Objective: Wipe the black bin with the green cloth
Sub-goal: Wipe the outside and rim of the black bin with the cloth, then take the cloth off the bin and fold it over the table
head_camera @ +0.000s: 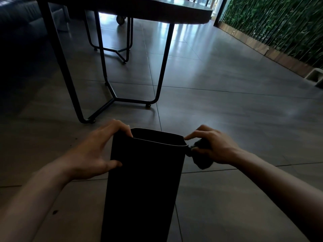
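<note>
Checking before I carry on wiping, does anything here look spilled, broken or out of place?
Nothing stands out. The black bin looks intact, the left hand steadying it and the right hand holding the cloth beside its rim.

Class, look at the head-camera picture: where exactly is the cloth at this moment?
The cloth is bunched in the right hand, low and right of centre, against the upper right edge of the black bin.

The floor (218, 95) was large dark tiles, dimly lit. A dark table (157, 11) stood on thin metal legs; a green plant wall (279, 27) ran along the right.
</note>
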### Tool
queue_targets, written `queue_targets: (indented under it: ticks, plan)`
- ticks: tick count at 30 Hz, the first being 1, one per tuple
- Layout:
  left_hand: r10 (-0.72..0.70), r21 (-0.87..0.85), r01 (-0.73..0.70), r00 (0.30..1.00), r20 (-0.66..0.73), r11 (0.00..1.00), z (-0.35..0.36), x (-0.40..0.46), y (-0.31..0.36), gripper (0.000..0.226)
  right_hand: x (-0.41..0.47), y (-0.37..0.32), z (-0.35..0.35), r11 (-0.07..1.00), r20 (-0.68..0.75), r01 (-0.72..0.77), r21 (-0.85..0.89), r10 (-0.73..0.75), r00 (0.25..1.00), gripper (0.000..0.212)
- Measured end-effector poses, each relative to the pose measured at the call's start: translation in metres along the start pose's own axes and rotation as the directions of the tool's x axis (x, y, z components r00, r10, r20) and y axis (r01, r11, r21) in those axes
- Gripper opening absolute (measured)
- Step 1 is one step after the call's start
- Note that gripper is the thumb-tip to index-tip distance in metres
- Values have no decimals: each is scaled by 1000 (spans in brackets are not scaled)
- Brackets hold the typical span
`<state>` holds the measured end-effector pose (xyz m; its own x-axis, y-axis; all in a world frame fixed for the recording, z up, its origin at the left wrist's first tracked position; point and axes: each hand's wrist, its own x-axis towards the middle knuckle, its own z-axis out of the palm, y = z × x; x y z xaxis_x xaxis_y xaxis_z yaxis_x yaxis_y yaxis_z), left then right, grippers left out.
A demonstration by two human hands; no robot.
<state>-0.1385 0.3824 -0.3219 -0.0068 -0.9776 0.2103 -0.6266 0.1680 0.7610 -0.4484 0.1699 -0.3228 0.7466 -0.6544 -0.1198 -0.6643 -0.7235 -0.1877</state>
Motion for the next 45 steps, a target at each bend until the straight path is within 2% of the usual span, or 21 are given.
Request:
queue_targets:
  ticks: [2, 6, 8, 13, 18, 25, 28, 32, 34, 45]
  plan:
    - [-18, -19, 18, 1000, 24, 1000, -4, -2, -2, 70, 7, -8, -2, 998, 20, 63, -11, -63, 998, 50]
    - [-31, -18, 32, 999, 33, 999, -12, -11, -9, 67, 19, -23, 1, 984, 16, 139, -114, -138, 990, 26]
    - [-39, 3, 39, 999, 7, 999, -17, -15, -14, 67, 18, -26, 0, 979, 3, 168, -113, -169, 986, 21]
    - [-151, -9, 151, 983, -103, 988, -19, -19, -24, 56, 8, -41, -4, 970, -15, 227, -85, -229, 973, 20]
    - [-296, -78, 288, 944, -147, 955, -20, -17, -27, 69, 3, -65, -6, 963, -52, 248, -101, -254, 966, 22]
    - [-250, -176, 233, 965, -79, 956, -17, -17, -18, 77, -16, -91, -9, 952, -142, 254, -169, -279, 950, 22]
    - [-212, -85, 206, 975, -71, 975, -12, -15, -17, 86, -25, -96, -6, 938, -189, 241, -250, -292, 938, 23]
    - [-178, 65, 177, 984, 1, 982, -2, -14, -23, 101, -30, -101, 10, 915, -216, 177, -361, -267, 939, 11]
    - [-185, 121, 179, 982, 40, 976, 5, -13, -26, 103, -31, -100, 20, 907, -221, 156, -392, -257, 941, 14]
    - [-214, 271, 179, 971, 104, 946, 4, -12, -35, 126, -36, -133, 40, 915, -242, 26, -403, -134, 961, 19]
